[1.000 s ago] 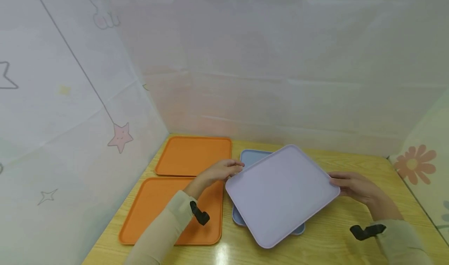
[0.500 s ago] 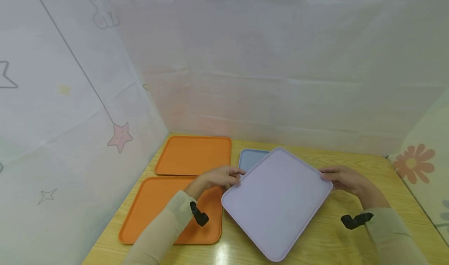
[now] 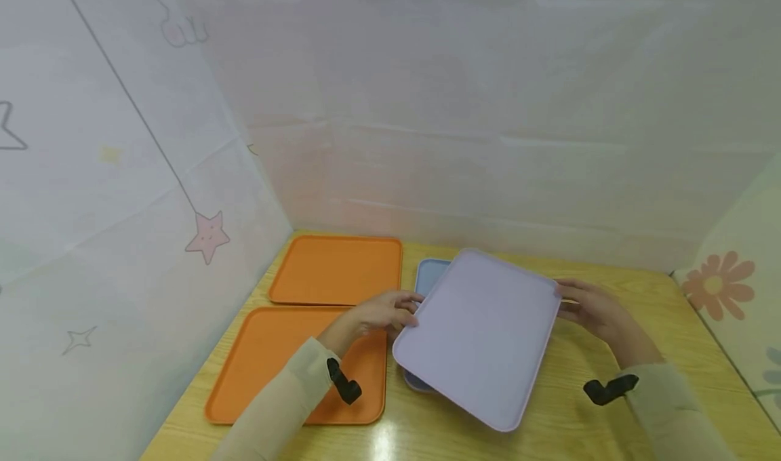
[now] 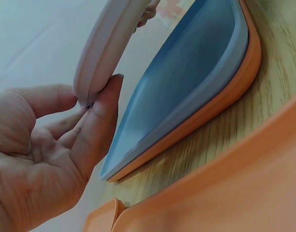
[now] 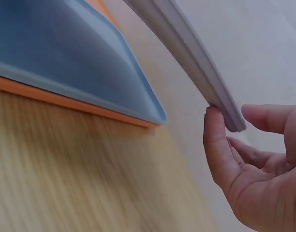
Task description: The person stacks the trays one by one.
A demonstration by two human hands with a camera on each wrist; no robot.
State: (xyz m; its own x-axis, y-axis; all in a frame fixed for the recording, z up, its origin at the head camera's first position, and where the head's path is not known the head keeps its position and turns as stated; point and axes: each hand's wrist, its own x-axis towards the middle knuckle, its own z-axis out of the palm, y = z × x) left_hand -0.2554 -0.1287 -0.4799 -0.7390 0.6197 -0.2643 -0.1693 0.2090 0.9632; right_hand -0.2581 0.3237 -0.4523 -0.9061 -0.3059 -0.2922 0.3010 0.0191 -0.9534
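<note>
A lavender tray (image 3: 482, 335) is held tilted above a blue tray (image 3: 430, 275), its near end reaching toward the front of the table. My left hand (image 3: 384, 312) pinches its left edge; in the left wrist view the thumb lies on one side of the rim and the fingers on the other. At the right corner my right hand (image 3: 594, 312) holds the tray, a fingertip against its underside and the thumb at the edge. Beneath the blue tray lies an orange tray (image 4: 244, 79), seen as a rim in both wrist views. The lavender tray covers most of this stack in the head view.
Two more orange trays, a far one (image 3: 337, 269) and a near one (image 3: 274, 359), lie on the left of the wooden table (image 3: 610, 413). My left forearm crosses the near one. Pale printed sheets (image 3: 427, 108) stand as walls around the table.
The lavender tray has turned, its far corner shifting left and its near corner swinging right. My right hand has moved left with it, while the left hand stays near the same place.
</note>
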